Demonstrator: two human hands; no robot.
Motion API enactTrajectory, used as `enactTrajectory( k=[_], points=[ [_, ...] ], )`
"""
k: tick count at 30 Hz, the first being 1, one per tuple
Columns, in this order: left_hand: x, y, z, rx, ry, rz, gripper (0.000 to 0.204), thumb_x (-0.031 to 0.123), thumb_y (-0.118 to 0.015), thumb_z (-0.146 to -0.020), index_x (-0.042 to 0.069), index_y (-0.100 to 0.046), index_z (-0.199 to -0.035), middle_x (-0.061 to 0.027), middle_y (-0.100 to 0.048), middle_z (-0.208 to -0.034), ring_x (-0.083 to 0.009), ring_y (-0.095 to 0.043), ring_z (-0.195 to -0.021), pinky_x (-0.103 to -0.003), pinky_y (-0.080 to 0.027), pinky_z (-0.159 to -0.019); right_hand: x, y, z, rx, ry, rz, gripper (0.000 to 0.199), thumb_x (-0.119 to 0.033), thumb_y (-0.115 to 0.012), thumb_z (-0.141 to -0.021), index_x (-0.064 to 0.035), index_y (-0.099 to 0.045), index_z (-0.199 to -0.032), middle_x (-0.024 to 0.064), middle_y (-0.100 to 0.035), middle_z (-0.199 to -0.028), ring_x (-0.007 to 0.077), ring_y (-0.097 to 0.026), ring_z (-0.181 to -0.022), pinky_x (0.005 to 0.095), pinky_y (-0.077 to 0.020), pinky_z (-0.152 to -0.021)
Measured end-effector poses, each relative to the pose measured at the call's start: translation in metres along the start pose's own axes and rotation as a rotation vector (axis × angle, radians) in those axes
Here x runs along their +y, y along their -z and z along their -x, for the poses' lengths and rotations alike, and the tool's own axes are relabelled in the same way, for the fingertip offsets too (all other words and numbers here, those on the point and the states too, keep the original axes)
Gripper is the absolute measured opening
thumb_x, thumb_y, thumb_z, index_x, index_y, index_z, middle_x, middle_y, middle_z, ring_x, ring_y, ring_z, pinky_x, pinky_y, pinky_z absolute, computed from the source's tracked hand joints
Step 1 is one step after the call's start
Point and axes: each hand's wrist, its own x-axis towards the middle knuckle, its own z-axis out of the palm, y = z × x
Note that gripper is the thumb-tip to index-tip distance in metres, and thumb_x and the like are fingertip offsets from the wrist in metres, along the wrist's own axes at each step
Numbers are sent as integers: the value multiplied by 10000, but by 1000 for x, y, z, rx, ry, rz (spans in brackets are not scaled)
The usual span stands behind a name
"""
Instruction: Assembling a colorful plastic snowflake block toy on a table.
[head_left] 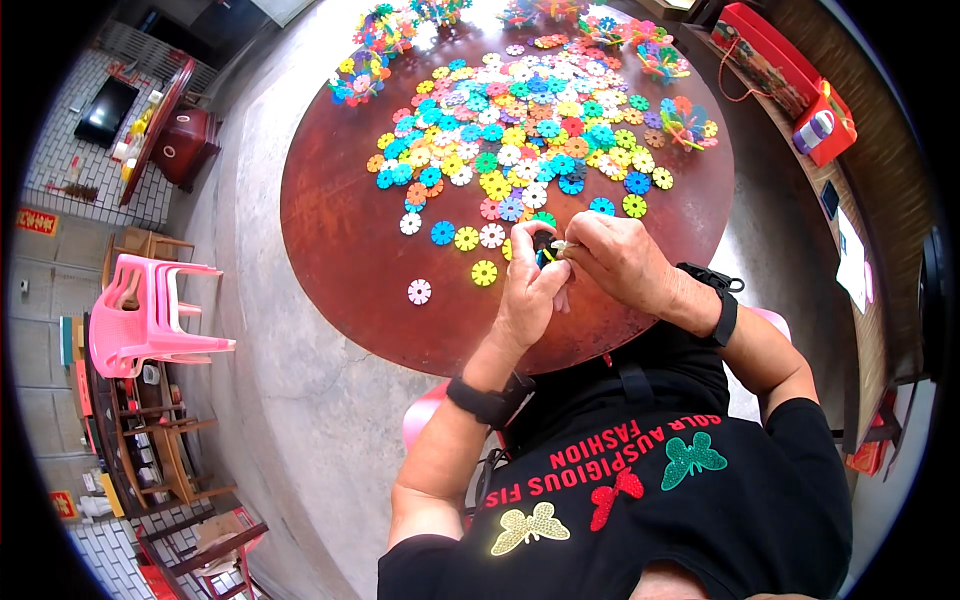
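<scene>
My left hand point(525, 300) is curled around a small cluster of interlocking plastic discs point(545, 246), in which black, blue and yellow show. Fingers of my right hand point(622, 262) pinch a whitish disc, seen edge-on, against this cluster. Much of both pieces is hidden by the fingers. Just beyond my hands lie loose notched discs, among them a white disc point(491, 235) and a yellow disc point(484, 273). A pale pink disc point(419, 291) sits apart to the left. The many-coloured heap of flat discs point(520, 140) spreads over the table's far half.
The round brown table point(350, 240) carries finished-looking disc balls along its far rim, such as a multicoloured ball point(686, 122) at right. Stacked pink plastic chairs point(140, 315) stand left. A long side counter point(800, 130) on the right holds a red basket point(828, 125) and papers.
</scene>
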Motion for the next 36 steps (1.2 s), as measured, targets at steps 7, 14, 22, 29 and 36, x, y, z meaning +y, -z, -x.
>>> enactTrajectory(
  k=[7,14,22,29,36],
  points=[
    [-7,-3,0,18,65,36,284,75,-447,-852,66,-310,-1100,-49,-503,-714,-80,-427,-452,-225,-411,-414,5,-3,3,-68,-6,-20,206,-21,-609,-696,-27,-429,-798,119,-512,-679,302,-575,-639,374,-466,-511],
    [-8,0,-6,76,0,-14,378,26,-522,-844,61,-328,-1167,-56,-533,-804,-98,-531,-566,-234,-474,-502,19,-3,-3,-128,6,-129,165,-46,-625,-743,-30,-507,-858,114,-548,-776,301,-580,-709,368,-475,-593],
    [5,17,-8,230,-48,10,442,0,-538,-837,16,-360,-1240,-95,-550,-974,-138,-594,-729,-269,-533,-638,102,-1,-38,-54,-204,164,184,-142,-609,-787,-43,-600,-942,173,-569,-907,345,-589,-848,420,-477,-728],
    [6,22,-8,229,-26,87,391,9,-558,-836,7,-410,-1198,-78,-566,-967,-130,-598,-728,-270,-535,-640,97,-24,-58,-217,-300,391,167,-124,-599,-767,-35,-583,-907,184,-546,-989,348,-587,-895,433,-485,-775],
    [9,20,-10,207,-61,168,406,-2,-558,-842,13,-416,-1221,-74,-579,-915,-125,-604,-682,-238,-523,-568,73,7,-36,-134,-194,138,109,-81,-598,-750,-24,-559,-835,149,-556,-855,328,-579,-840,420,-461,-697]
  ],
)
